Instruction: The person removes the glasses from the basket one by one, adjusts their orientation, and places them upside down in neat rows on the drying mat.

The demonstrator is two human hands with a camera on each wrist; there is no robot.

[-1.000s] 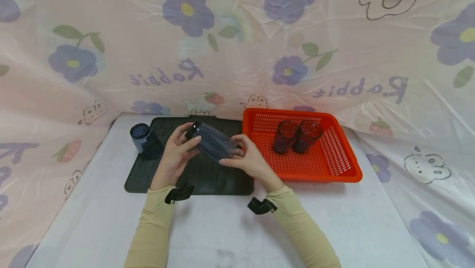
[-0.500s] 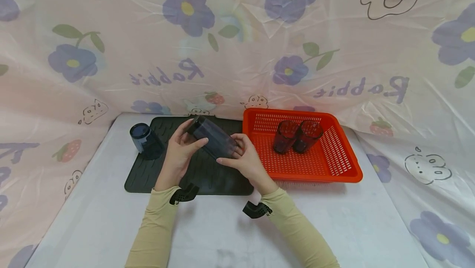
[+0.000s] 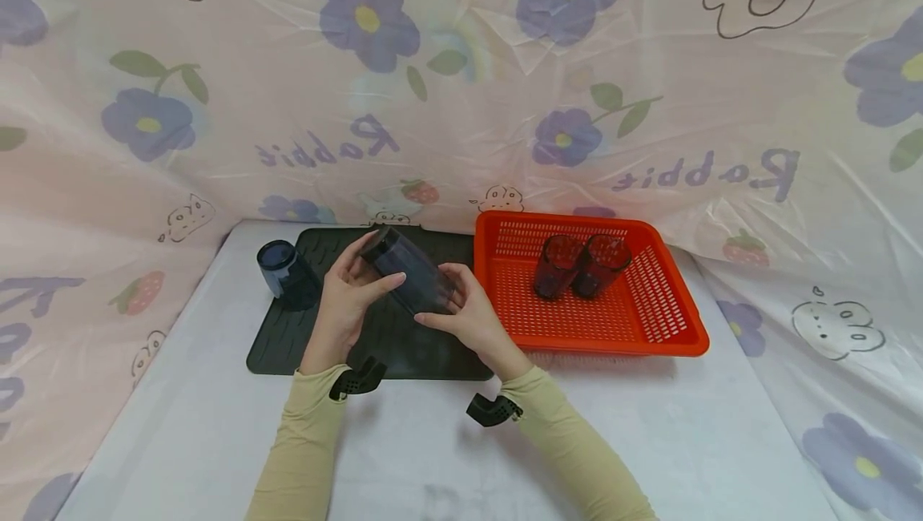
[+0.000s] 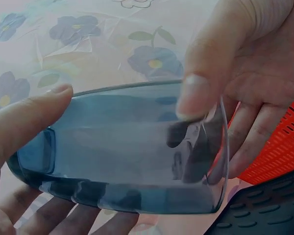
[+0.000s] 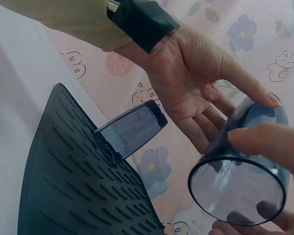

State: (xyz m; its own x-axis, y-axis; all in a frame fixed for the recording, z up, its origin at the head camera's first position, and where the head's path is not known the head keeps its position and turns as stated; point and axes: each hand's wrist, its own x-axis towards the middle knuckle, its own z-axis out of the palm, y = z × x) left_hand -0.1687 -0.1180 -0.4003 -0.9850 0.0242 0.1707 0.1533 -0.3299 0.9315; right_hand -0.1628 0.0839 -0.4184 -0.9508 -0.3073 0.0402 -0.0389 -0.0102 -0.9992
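A blue-tinted drinking glass (image 3: 420,279) is held tilted above the dark drying mat (image 3: 411,353), its thick base toward the left and its mouth toward the right. My left hand (image 3: 344,304) grips the base end, thumb on the near side and fingers underneath, as the left wrist view shows around the glass (image 4: 112,137). At the mouth, my right hand (image 3: 476,321) pinches the rim with its thumb outside; its fingers are partly hidden by the glass. Another blue glass (image 3: 290,276) stands upside down on the mat's left end.
To the right of the mat stands a red plastic basket (image 3: 671,296) with two glasses (image 3: 555,268) inside, side by side. White cloth (image 3: 418,457) covers the table. A patterned curtain (image 3: 461,128) hangs behind and along the sides.
The right hand has shifted slightly left along with the mouth of the glass. The left thumb has moved farther along the glass, and its base has turned a little.
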